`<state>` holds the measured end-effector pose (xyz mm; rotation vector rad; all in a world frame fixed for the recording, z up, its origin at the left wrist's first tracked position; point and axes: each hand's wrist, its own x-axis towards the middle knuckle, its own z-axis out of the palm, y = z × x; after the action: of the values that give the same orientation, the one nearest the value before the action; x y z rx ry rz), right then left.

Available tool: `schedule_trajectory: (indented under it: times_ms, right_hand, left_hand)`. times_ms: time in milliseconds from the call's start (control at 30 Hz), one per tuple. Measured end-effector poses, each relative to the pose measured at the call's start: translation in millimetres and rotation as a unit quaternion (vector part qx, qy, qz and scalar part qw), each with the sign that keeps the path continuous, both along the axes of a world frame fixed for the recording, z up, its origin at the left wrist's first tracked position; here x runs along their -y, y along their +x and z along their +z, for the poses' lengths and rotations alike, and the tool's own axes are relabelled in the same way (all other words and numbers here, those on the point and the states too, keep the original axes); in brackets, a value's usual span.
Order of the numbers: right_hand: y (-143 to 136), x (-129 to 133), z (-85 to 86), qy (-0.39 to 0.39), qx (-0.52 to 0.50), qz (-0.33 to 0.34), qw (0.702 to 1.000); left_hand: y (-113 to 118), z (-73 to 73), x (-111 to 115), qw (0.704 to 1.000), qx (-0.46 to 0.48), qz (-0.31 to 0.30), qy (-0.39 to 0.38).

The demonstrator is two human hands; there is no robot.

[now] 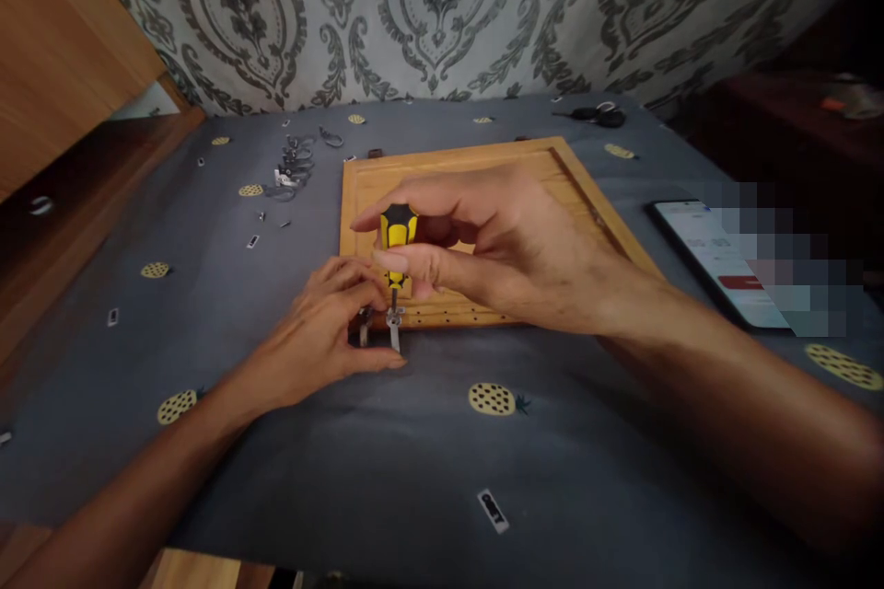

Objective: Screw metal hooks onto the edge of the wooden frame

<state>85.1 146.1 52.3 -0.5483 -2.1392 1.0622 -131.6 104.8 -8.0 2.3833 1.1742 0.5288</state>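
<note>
My right hand [511, 248] is closed around a small screwdriver [399, 239] with a yellow and black handle. The driver stands nearly upright, its tip on the plate of a small metal hook [394, 331] at the near-left edge of a framed wooden board [594, 193]. My left hand [324, 327] steadies that hook, thumb at its lower end and fingers curled over the board's edge. Beside it, partly hidden by these fingers, is a second metal hook [365, 329]. A row of small dark holes runs along the board's near edge to the right.
Several loose metal hooks [296, 156] lie in a pile at the back left, with small bits in front. Black-handled scissors [598, 114] rest at the back right, and a phone [718, 262] lies right of the board. Wooden furniture [75, 46] borders the left.
</note>
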Motion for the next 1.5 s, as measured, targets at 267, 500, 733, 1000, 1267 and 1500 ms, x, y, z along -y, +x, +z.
schedule_trajectory:
  times_ms: [267,500,733,1000,1267,1500]
  right_hand:
    - [-1.7,0.0,-0.7,-0.007,0.009,0.006,1.000]
    - [-12.8,2.0,-11.2,0.016,-0.062,-0.059,0.996]
    - [-5.2,-4.5,-4.0,-0.078,-0.052,0.035,0.995]
    - [-8.6,0.2,-7.3,-0.122,-0.074,0.000,0.990]
    - [-4.5,-4.9,-1.7,-0.124,-0.056,0.049,0.989]
    - [-4.2,-2.7,-2.8,-0.055,-0.047,0.016,0.997]
  left_hand:
    - [0.4,0.2,-0.1,1.000,0.007,-0.001,0.008]
    - [-0.6,-2.2,-0.8,1.000,0.012,0.007,-0.018]
    - [0.9,1.8,0.3,1.000,0.008,0.007,-0.003]
    - [1.0,1.3,0.0,1.000,0.015,0.000,0.001]
    - [-0.1,1.6,0.2,1.000,0.011,0.001,0.001]
    - [0.6,-0.2,-0.8,1.000,0.017,0.009,-0.010]
